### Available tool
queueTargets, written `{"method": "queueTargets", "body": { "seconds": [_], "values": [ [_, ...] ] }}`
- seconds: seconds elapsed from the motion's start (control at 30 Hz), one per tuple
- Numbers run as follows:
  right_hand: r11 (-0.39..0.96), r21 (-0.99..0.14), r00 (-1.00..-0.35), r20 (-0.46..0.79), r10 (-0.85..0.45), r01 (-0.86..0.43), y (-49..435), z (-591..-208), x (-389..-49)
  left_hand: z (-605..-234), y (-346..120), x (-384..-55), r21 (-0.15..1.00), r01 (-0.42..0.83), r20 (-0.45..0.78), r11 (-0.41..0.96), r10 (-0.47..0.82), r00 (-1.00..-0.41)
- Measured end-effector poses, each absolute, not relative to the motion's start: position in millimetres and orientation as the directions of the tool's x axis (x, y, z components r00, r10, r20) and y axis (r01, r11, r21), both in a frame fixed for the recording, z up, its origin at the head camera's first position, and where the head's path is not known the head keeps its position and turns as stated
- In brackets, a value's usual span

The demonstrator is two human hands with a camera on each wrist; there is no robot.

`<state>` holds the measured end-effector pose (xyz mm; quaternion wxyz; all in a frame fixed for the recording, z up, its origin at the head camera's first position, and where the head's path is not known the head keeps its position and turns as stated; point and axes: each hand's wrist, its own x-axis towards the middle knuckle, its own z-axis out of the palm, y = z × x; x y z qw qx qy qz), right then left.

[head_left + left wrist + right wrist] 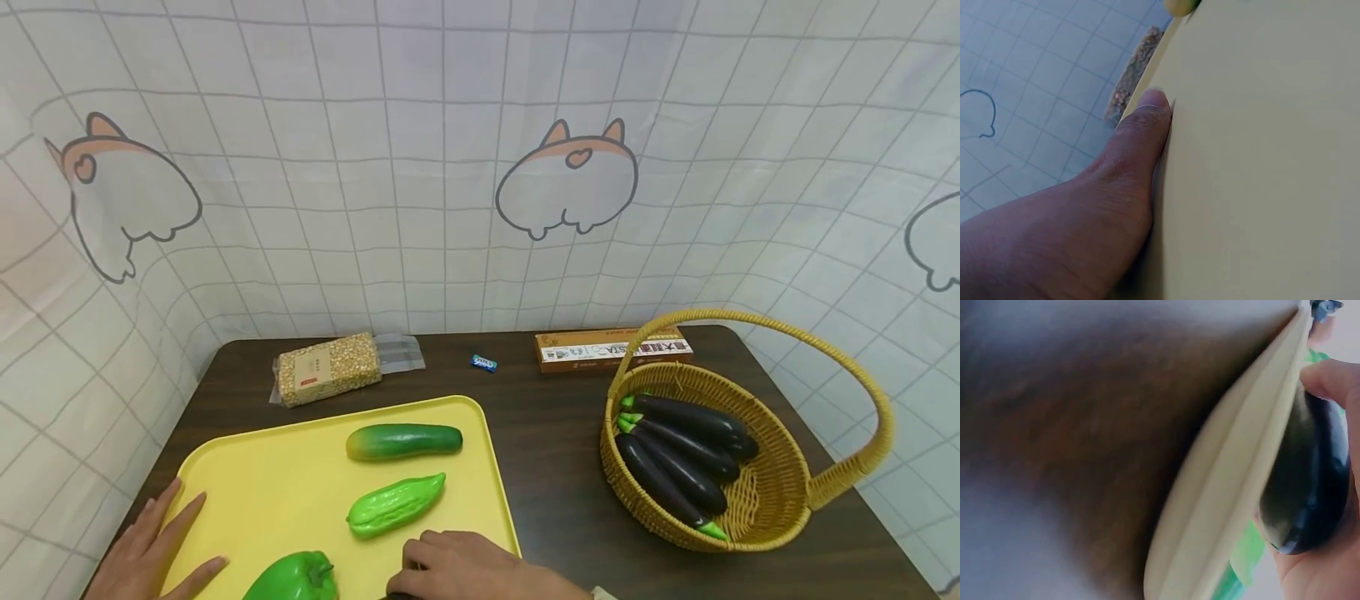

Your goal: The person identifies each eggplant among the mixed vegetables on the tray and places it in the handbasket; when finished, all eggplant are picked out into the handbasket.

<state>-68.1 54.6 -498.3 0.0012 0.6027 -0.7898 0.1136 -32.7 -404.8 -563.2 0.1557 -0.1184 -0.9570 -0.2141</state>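
Note:
My left hand (150, 546) rests with spread, straight fingers on the left rim of the yellow tray (255, 483); its thumb (1141, 125) lies along the tray in the left wrist view. At the tray's front right, my right hand (472, 567) has curled fingers. In the right wrist view it grips a glossy dark eggplant (1310, 481) beside the tray's pale rim (1229, 469). On the tray lie a green bell pepper (296, 577), a light green wrinkled pepper (396, 505) and a green zucchini (405, 442) with a yellowish end.
To the right stands a wicker basket (787, 500) with a tall handle, holding several eggplants (678, 454). Along the back are a bag of grain (330, 369), a small blue packet (483, 362) and a brown pasta box (585, 350). Behind the dark table (555, 450) hangs a white checked curtain (420, 167).

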Motion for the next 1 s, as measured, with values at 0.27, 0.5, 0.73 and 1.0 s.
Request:
{"method": "queueTargets", "body": {
  "seconds": [0.27,0.5,0.73,1.0],
  "values": [
    [0.308,-0.262,-0.335,0.064,-0.940,-0.915,66.2,-482.1,-70.8,-561.8,-408.9,-34.5,0.370,0.291,0.333,0.882,0.167,-0.928],
    [0.327,-0.300,-0.359,0.056,-0.932,-0.896,82.5,-470.0,-76.0,-560.1,-406.0,-33.1,0.370,0.277,0.317,0.887,0.160,-0.935],
    [0.329,-0.281,-0.381,0.158,-0.911,-0.902,101.8,-455.7,-80.4,-562.3,-405.0,-31.8,0.363,0.276,0.324,0.890,0.157,-0.933],
    [0.387,-0.198,-0.429,0.268,-0.862,-0.901,128.5,-444.1,-89.1,-563.3,-406.9,-32.7,0.374,0.287,0.316,0.882,0.170,-0.933]
  ]
}}
